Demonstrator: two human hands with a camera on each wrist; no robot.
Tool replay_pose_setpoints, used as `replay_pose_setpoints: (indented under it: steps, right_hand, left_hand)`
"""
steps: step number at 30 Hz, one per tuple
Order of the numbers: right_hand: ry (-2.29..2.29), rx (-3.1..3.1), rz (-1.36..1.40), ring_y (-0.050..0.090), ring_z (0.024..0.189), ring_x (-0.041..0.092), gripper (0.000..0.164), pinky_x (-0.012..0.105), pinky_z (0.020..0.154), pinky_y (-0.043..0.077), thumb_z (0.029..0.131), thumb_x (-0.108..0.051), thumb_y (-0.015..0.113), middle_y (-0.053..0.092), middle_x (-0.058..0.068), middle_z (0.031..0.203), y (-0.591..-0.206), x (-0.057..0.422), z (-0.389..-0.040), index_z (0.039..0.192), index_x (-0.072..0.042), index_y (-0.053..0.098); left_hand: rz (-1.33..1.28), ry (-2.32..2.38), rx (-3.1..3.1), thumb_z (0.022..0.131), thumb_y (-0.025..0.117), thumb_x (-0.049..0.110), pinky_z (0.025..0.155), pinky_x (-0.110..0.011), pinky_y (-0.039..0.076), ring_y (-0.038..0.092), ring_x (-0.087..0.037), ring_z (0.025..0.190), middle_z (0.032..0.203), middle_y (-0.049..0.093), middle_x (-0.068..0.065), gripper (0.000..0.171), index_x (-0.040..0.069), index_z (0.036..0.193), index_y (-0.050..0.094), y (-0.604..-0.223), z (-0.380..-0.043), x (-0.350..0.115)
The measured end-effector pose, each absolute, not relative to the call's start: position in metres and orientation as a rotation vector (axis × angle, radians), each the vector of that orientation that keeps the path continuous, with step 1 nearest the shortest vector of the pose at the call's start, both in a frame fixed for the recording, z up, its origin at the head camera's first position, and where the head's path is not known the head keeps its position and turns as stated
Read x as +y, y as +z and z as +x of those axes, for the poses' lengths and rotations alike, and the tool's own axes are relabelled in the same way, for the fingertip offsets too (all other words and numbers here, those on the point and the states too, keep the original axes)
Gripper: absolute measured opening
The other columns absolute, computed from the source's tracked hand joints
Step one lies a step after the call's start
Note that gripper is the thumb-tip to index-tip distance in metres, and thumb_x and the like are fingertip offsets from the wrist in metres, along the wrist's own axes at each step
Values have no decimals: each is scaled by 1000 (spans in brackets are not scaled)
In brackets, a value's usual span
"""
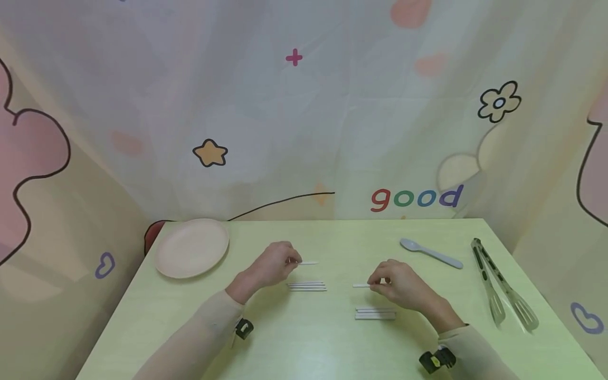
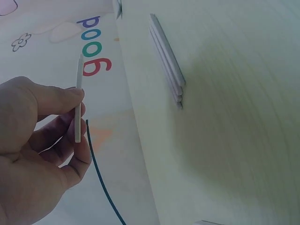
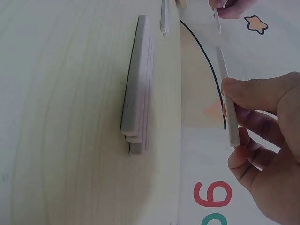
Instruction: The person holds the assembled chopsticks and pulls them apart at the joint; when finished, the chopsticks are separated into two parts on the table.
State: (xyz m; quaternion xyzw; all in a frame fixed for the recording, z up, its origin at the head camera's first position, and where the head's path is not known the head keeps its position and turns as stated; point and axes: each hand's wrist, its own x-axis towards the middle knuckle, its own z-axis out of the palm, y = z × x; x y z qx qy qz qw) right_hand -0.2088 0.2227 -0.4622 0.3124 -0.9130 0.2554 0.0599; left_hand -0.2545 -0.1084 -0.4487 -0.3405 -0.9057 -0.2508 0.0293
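Observation:
My left hand (image 1: 275, 261) pinches a thin white stick (image 2: 78, 112) between thumb and fingers, its far end pointing right in the head view. Just below that hand, a small group of white sticks (image 1: 306, 287) lies side by side on the table. To the right, my right hand (image 1: 398, 282) pinches another white stick (image 3: 228, 108) near its middle, held above the tabletop. A second group of white sticks (image 3: 136, 84) rests below the right hand, some overlapping with uneven ends.
A pale round plate (image 1: 192, 248) sits at the table's back left. Toward the back right lies a light grey spoon (image 1: 429, 253), and slotted metal tongs (image 1: 499, 285) rest near the right edge. A printed curtain (image 1: 304, 121) hangs behind the table (image 1: 294, 348).

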Motion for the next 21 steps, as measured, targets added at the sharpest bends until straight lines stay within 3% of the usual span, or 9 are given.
replay_pose_setpoints:
  steps: [13, 21]
  right_hand:
    - [769, -2849, 920, 59, 82, 8, 12, 26, 70, 50, 83, -9, 75, 67, -15, 85, -470, 227, -210, 87, -20, 76]
    - [799, -2877, 929, 58, 79, 8, 9, 24, 68, 48, 83, -9, 75, 67, -13, 84, -475, 226, -209, 86, -17, 77]
  left_hand:
    - [-1067, -709, -2822, 88, 66, 3, 68, -23, 49, 61, -12, 79, 86, 69, -2, 13, 5, 94, 77, -460, -257, -102]
    - [-1039, -718, -2871, 89, 65, 3, 68, -23, 49, 60, -11, 79, 86, 67, -1, 13, 5, 95, 76, -468, -256, -99]
